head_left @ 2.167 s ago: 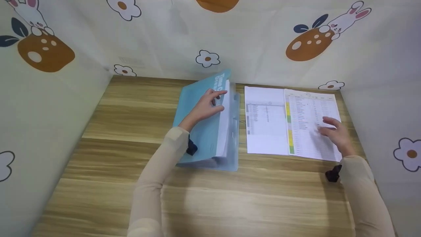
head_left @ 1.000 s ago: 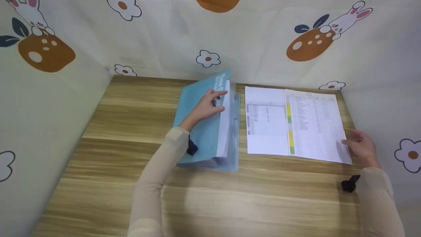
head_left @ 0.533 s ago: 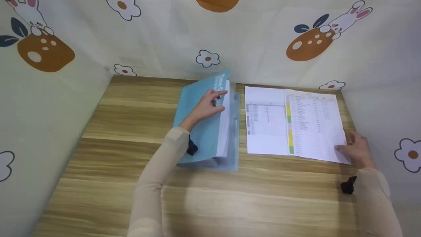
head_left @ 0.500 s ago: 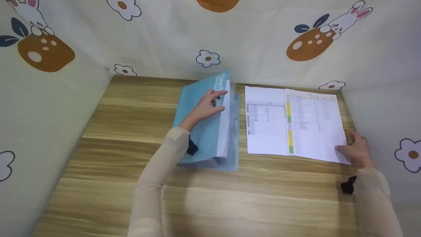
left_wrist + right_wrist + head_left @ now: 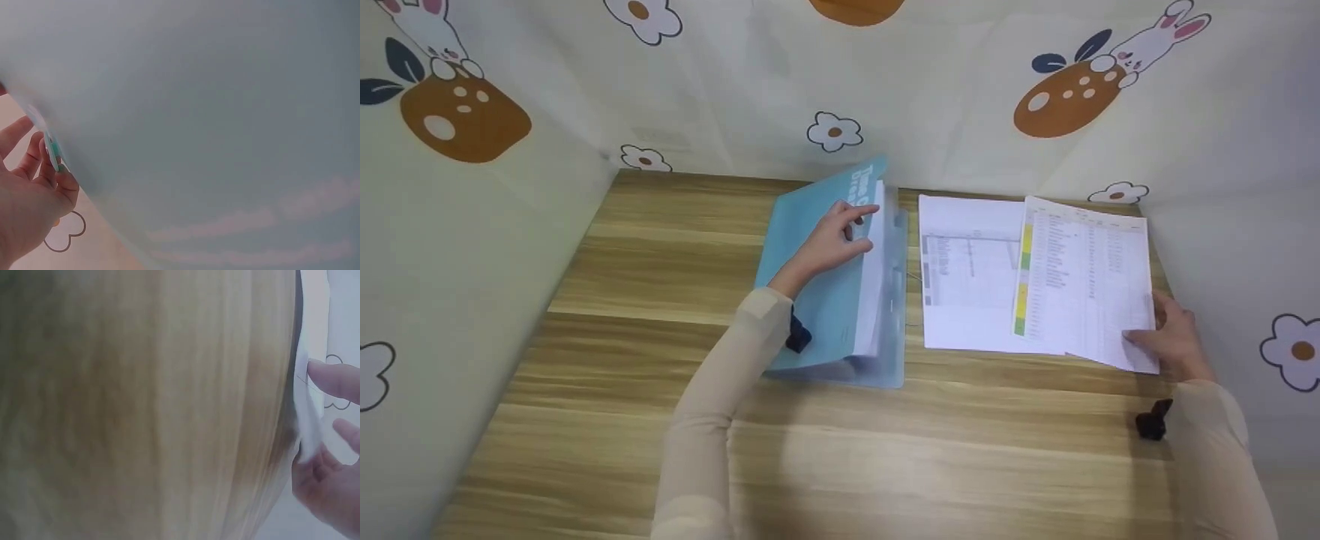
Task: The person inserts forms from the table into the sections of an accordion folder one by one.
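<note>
A light blue folder (image 5: 810, 322) stands partly open, with white pages (image 5: 873, 289) inside and its clear lower cover on the table. My left hand (image 5: 826, 244) grips the raised cover near its free edge; in the left wrist view, the fingers of my left hand (image 5: 34, 191) curl at the cover's edge. At right, my right hand (image 5: 1174, 341) pinches the lower right edge of a printed paper sheet (image 5: 1091, 270) with a yellow and green column. Beneath lies another printed sheet (image 5: 971, 319), partly covered. In the right wrist view, thumb and fingers of my right hand (image 5: 329, 489) hold the paper's edge.
The wooden table (image 5: 922, 465) ends at a cloth wall (image 5: 735, 97) behind, printed with flowers and rabbits. Side walls rise left and right, the right one close to my right hand. Thin metal prongs (image 5: 913, 277) show between the folder and the papers.
My right hand moved toward the sheet's lower right corner and took hold of it. The top sheet has shifted right and tilted, lifting off the one beneath. My left hand stayed still.
</note>
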{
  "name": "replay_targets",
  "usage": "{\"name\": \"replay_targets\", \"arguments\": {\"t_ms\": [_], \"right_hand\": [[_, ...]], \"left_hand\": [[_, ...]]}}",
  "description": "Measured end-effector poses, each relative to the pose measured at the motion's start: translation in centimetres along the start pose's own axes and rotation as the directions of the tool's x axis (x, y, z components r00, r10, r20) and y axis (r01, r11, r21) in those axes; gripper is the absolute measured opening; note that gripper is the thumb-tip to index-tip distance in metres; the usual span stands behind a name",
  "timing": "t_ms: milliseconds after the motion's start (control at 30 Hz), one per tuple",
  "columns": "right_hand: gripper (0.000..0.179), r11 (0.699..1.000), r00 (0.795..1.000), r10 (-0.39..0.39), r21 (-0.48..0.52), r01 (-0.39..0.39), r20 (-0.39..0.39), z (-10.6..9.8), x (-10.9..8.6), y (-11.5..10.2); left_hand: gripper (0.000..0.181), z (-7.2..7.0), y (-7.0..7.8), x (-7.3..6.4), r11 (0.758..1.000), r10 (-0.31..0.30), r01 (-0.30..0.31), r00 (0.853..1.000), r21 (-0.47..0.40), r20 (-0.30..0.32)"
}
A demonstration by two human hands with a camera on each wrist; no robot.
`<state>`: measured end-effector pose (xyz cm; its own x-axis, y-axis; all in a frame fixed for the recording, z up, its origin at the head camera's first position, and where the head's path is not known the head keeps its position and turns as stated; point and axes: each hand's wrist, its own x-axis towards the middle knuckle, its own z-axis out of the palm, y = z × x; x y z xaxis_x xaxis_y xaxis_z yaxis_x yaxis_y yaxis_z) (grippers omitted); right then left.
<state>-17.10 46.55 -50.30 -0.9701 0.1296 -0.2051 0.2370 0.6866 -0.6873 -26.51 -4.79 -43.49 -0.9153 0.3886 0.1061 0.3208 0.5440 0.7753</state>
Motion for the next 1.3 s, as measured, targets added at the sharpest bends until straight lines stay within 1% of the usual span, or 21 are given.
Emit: {"name": "replay_targets", "arguments": {"t_ms": [133,333,400,533,767,900,1033,1100,1167,1200,1300], "right_hand": [[0.085,0.996,0.999,-0.010,0.087,0.007,0.034,0.1,0.1,0.2],[0.076,0.987,0.997,-0.028,0.159,0.016,0.076,-0.3,-0.3,0.1],[0.074,0.981,0.995,-0.027,0.192,0.009,0.092,-0.5,-0.4,0.0],[0.071,0.968,0.992,-0.002,0.250,-0.030,0.124,-0.9,-0.7,0.0],[0.070,0.954,0.988,0.001,0.297,-0.046,0.151,-1.3,-0.7,-0.2],[0.070,0.944,0.987,0.018,0.322,-0.069,0.157,-1.4,-0.8,-0.4],[0.069,0.935,0.990,0.028,0.346,-0.075,0.140,-1.4,-0.8,-0.5],[0.067,0.934,0.993,0.020,0.351,-0.059,0.115,-1.4,-0.8,-0.5],[0.065,0.933,0.997,0.021,0.356,-0.046,0.073,-1.3,-0.8,-0.5],[0.064,0.934,0.998,0.017,0.355,-0.036,0.057,-1.3,-0.9,-0.5],[0.061,0.940,0.999,-0.033,0.340,0.031,-0.002,-1.2,-1.0,-0.5]], "left_hand": [[0.051,0.0,-0.1,0.0,1.000,0.002,-0.002,1.000,-0.008,-0.003],[0.051,0.0,-0.1,0.1,1.000,0.010,-0.011,1.000,-0.011,-0.005],[0.051,0.0,-0.1,0.1,1.000,0.015,-0.015,1.000,-0.008,-0.004],[0.051,-0.1,-0.1,0.1,1.000,0.017,-0.017,1.000,-0.010,-0.001],[0.051,0.0,-0.1,0.1,1.000,0.013,-0.013,1.000,-0.010,0.000],[0.051,0.1,-0.1,0.1,1.000,-0.003,0.003,1.000,-0.009,-0.004],[0.050,0.1,-0.1,0.1,1.000,-0.015,0.015,1.000,-0.013,-0.011],[0.050,0.1,-0.1,0.1,1.000,-0.013,0.012,1.000,-0.019,-0.014],[0.050,0.1,-0.1,0.1,1.000,-0.006,0.006,1.000,-0.021,-0.013],[0.050,0.1,-0.1,0.1,1.000,-0.003,0.002,1.000,-0.021,-0.012],[0.050,0.0,-0.1,0.1,1.000,0.003,-0.003,1.000,-0.005,-0.010]]}}
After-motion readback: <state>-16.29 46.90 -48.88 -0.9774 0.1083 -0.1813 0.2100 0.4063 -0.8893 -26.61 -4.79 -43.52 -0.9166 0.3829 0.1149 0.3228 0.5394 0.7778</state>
